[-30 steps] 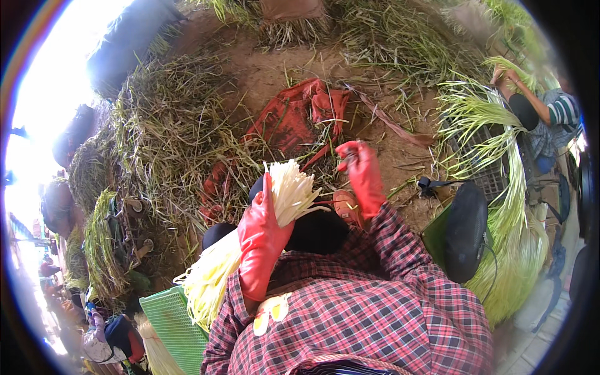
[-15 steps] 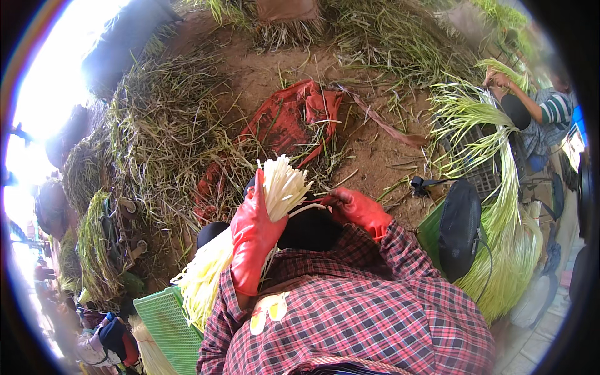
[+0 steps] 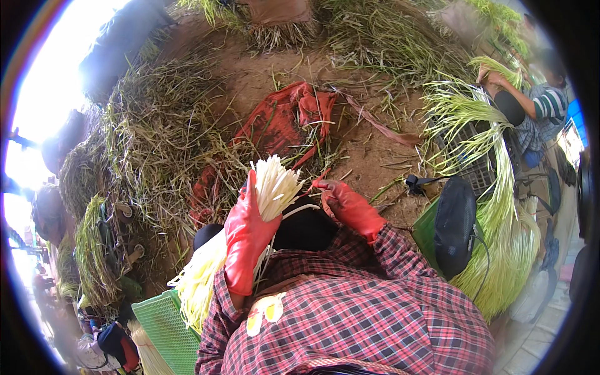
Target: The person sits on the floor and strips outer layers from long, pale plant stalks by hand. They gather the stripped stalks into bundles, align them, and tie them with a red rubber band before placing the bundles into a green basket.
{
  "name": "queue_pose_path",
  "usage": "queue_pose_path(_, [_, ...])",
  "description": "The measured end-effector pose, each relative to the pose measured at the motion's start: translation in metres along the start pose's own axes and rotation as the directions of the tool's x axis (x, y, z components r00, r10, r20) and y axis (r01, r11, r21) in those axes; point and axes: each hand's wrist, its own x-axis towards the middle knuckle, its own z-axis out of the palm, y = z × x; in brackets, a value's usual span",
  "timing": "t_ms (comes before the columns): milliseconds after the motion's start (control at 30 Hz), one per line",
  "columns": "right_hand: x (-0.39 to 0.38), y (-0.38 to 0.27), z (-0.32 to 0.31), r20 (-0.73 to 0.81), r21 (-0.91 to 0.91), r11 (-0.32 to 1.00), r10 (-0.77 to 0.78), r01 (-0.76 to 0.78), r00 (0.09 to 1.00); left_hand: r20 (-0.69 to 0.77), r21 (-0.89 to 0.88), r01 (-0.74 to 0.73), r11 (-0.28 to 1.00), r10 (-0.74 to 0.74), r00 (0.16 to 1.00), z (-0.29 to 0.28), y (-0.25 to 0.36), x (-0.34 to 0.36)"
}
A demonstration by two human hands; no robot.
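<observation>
My left hand (image 3: pixel 247 240), in a red rubber glove, is wrapped round a bundle of blanched chives (image 3: pixel 275 186). The white cut ends point up and away, while the pale yellow leaves hang down past my left forearm. One loose stalk (image 3: pixel 301 209) curves out of the bundle toward my right hand. My right hand (image 3: pixel 353 209), also red-gloved, is just right of the white ends, apart from them. Its fingertips are pinched together near a thin red strip; whether they grip it is hard to make out.
A green plastic basket (image 3: pixel 164 325) stands at my lower left. On the right, a black pouch (image 3: pixel 455 228) lies beside long yellow-green chives (image 3: pixel 506 262). Beyond, a co-worker's arm (image 3: pixel 525 103) handles more leaves. A red sack (image 3: pixel 281 122) and heaped dry leaves (image 3: pixel 162 131) cover the ground ahead.
My right hand has moved slightly left and up, away from the loose stalk, with its fingers now pinched. My left hand keeps hold of the chives, shifted a little left.
</observation>
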Motion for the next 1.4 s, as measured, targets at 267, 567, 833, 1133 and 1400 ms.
queue_pose_path(267, [0.016, 0.016, 0.034, 0.16, 0.35, 0.915, 0.153, -0.201, 0.975, 0.029, 0.017, 0.04, 0.999, -0.041, 0.999, -0.001, 0.001, 0.0])
queue_pose_path(567, [0.026, 0.017, 0.038, 0.177, 0.864, 0.374, 0.402, -0.338, 0.898, 0.028, 0.021, 0.037, 0.999, -0.037, 0.999, 0.0, -0.001, 0.001])
queue_pose_path(833, [-0.02, -0.013, 0.016, 0.173, 0.227, 0.959, 0.132, -0.17, 0.976, 0.004, -0.09, 0.047, 0.995, -0.047, 0.999, 0.0, -0.012, 0.006])
queue_pose_path(1133, [-0.028, -0.074, 0.025, 0.265, -0.371, 0.756, -0.47, 0.539, 0.842, -0.096, -0.023, -0.039, 0.999, 0.037, 0.995, -0.008, 0.008, -0.019])
queue_pose_path(1400, [-0.01, -0.109, 0.011, 0.129, -0.356, 0.839, -0.392, 0.411, 0.911, 0.045, 0.21, -0.108, 0.972, 0.101, 0.994, 0.019, 0.004, -0.02])
